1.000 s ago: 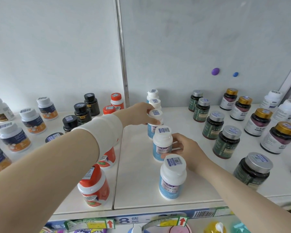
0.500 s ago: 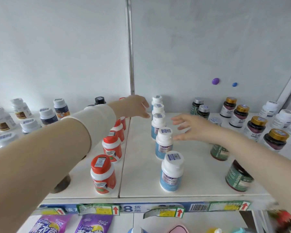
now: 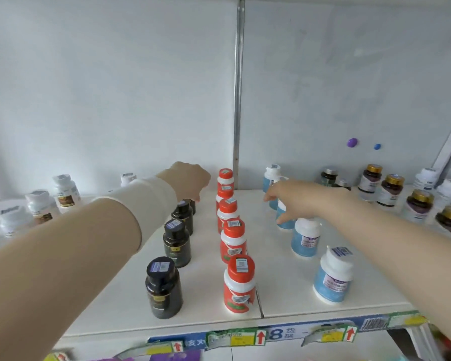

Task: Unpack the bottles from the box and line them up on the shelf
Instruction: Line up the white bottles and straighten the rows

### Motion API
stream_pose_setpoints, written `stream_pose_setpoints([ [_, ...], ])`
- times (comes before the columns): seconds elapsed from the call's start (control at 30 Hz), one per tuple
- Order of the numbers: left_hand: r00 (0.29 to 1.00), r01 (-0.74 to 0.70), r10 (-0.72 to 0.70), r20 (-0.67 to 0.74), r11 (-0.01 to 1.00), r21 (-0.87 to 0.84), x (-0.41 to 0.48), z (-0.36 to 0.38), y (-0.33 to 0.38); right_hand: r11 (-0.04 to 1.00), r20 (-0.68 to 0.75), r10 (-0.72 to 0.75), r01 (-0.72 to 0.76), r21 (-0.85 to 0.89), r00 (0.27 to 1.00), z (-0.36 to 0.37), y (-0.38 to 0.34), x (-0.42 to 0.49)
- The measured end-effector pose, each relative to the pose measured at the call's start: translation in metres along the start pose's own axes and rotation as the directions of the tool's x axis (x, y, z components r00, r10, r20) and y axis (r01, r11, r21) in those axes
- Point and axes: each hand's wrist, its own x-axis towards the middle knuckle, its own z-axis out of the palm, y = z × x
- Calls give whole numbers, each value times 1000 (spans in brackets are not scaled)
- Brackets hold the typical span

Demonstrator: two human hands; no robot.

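Three rows of bottles run front to back on the white shelf (image 3: pixel 279 287): black bottles (image 3: pixel 163 287) on the left, red-capped bottles (image 3: pixel 238 282) in the middle, white-capped blue bottles (image 3: pixel 332 274) on the right. My left hand (image 3: pixel 190 181) hangs over the back of the black row, with its fingers pointing down at the rear black bottle (image 3: pixel 192 205). Over the blue row my right hand (image 3: pixel 297 199) spreads loosely, thumb beside a blue bottle (image 3: pixel 284 221). It holds nothing I can see. No box is in view.
White bottles (image 3: pixel 41 204) stand at the far left. Dark bottles with gold caps (image 3: pixel 419 204) and more white ones crowd the far right. A metal upright (image 3: pixel 238 87) splits the back wall. A price-tag strip (image 3: pixel 276 333) edges the shelf front.
My view has swung left, bringing the black row into sight. My left hand moved from the blue row across to the rear of the black row. My right hand shifted left over the blue bottles.
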Motion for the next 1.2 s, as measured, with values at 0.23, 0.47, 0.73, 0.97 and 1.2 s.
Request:
stream_pose_setpoints([
  [0.23, 993, -121, 117, -33, 962, -245, 12, 19, 4, 993, 39, 6, -11, 118, 999, 22, -37, 1],
  [0.47, 989, -115, 149, 5, 789, -604, 28, 43, 20, 789, 21, 14, -24, 614, 1000, 62, -51, -6],
  [0.73, 990, -93, 144, 10, 693, -715, 32, 57, 34, 484, -30, 117, -30, 875, 993, 101, -60, 8],
  [0.97, 991, -54, 130, 33, 608, -792, 34, 58, 30, 424, -46, 152, -23, 906, 987, 109, -61, 12],
  [1.2, 990, -65, 142, 26, 603, -795, 34, 58, 29, 412, -62, 142, -2, 911, 988, 112, -59, 8],
])
